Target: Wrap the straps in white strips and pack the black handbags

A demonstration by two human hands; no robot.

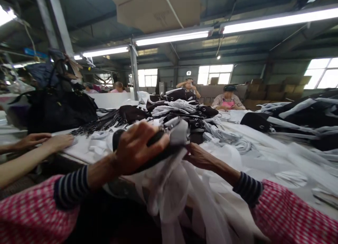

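Note:
My left hand (139, 145) is closed around a black fabric piece (155, 159) at the middle of the view, fingers wrapped over its top. A greyish-white band (179, 133) sticks up at the piece's right end, with something shiny beside it that is too blurred to name. My right hand (199, 157) is closed just right of this band, its fingertips pinched at the edge; exactly what lies between them is hidden. Long white strips (182, 194) hang below both hands over the table's near edge.
Behind my hands lies a heap of black pieces (182, 96) with metal eyelets and white straps. Another such heap (298, 117) is at right. A large black bag (60, 108) stands at left, near another person's hands (58, 142). Scissors-like metal (326, 198) lies at right. Co-workers sit beyond.

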